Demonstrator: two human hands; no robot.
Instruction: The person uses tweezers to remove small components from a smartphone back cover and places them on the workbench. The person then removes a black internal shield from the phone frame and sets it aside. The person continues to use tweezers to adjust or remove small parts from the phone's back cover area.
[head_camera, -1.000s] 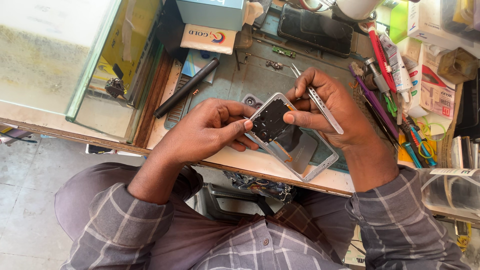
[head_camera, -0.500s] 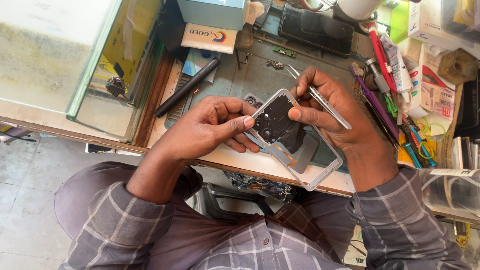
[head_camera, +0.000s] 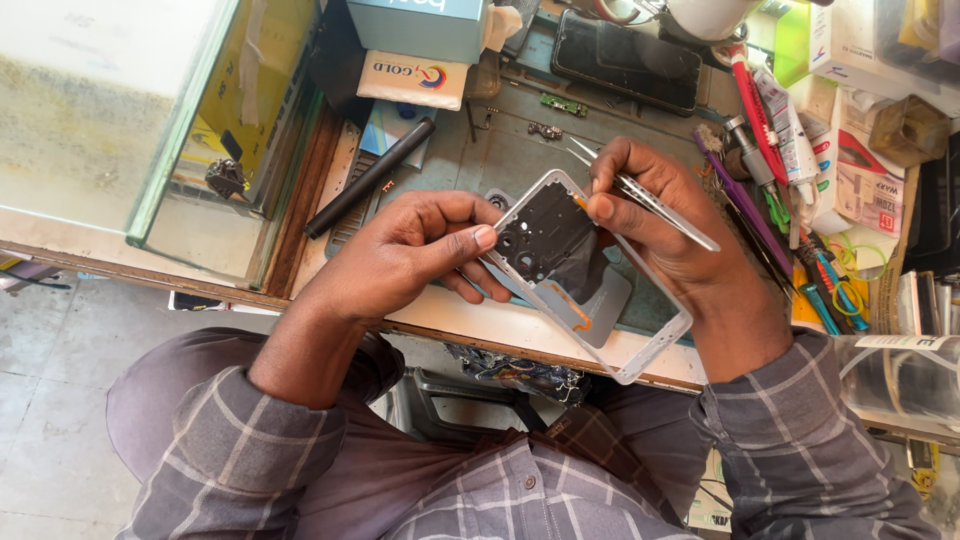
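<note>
Cluttered repair table (head_camera: 450, 305), phone frame (head_camera: 585, 285) raised over its edge.
Left hand (head_camera: 410, 250) pinching frame's side; right hand (head_camera: 655, 215) pinching tweezers (head_camera: 640, 195), thumb on frame's top. Loose left grip could drop frame; tweezer tips may scratch it.

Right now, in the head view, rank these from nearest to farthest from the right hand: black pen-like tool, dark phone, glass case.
From the right hand:
1. Dark phone, above it at the bench's back.
2. Black pen-like tool, left, beyond the left hand.
3. Glass case, far left.
</note>
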